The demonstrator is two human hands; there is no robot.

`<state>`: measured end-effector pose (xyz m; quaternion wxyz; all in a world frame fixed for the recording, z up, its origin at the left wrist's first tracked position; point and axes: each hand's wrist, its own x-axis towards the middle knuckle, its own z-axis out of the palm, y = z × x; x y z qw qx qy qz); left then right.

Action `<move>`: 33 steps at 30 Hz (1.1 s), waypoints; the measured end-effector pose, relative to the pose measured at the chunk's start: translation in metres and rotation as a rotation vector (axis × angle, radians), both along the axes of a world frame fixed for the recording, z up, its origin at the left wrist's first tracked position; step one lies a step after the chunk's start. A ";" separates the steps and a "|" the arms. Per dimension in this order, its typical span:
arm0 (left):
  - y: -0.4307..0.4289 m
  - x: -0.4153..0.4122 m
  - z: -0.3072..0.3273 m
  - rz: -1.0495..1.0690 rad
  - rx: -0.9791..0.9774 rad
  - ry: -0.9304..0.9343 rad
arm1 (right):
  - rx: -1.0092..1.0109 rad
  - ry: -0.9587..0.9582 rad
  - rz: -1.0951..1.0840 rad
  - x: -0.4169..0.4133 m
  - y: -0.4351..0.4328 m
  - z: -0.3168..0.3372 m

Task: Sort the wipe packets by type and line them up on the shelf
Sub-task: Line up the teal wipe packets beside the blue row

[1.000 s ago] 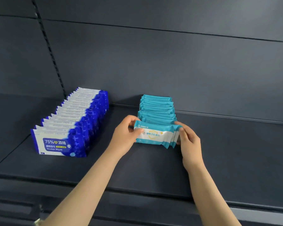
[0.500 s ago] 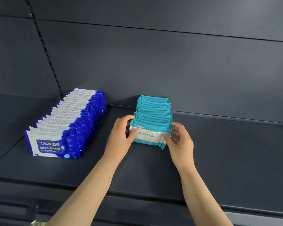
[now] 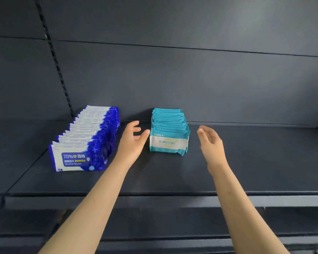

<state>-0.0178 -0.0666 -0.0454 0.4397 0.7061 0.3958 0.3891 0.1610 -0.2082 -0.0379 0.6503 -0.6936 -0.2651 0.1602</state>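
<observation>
Two rows of wipe packets stand on the dark shelf (image 3: 173, 180). The left row holds several blue-and-white alcohol wipe packets (image 3: 84, 138), running from the front towards the back wall. The middle row holds several teal-and-white wipe packets (image 3: 169, 132), its front packet (image 3: 168, 143) facing me. My left hand (image 3: 133, 142) hovers just left of the teal row, fingers relaxed, holding nothing. My right hand (image 3: 210, 142) hovers a short way right of that row, fingers straight and apart from it.
The shelf's front lip (image 3: 154, 200) runs across below my forearms, with a lower shelf (image 3: 154, 242) beneath. A slotted upright (image 3: 53, 57) rises in the back panel at left. Bare shelf surface extends to the right of the teal row.
Both hands held the front teal packet against its row; now they have let go and pulled sideways away from it. The packet stands in the row.
</observation>
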 end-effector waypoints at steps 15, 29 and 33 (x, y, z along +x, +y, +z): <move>-0.152 -0.061 -0.016 -0.615 -0.209 -0.131 | 0.095 0.258 -0.594 -0.131 -0.251 -0.043; -0.452 0.041 -0.111 -1.163 -0.344 0.274 | 0.090 0.516 -1.163 -0.188 -0.576 -0.141; -0.545 0.060 -0.150 -1.237 -0.359 0.404 | 0.105 0.633 -1.253 -0.199 -0.660 -0.177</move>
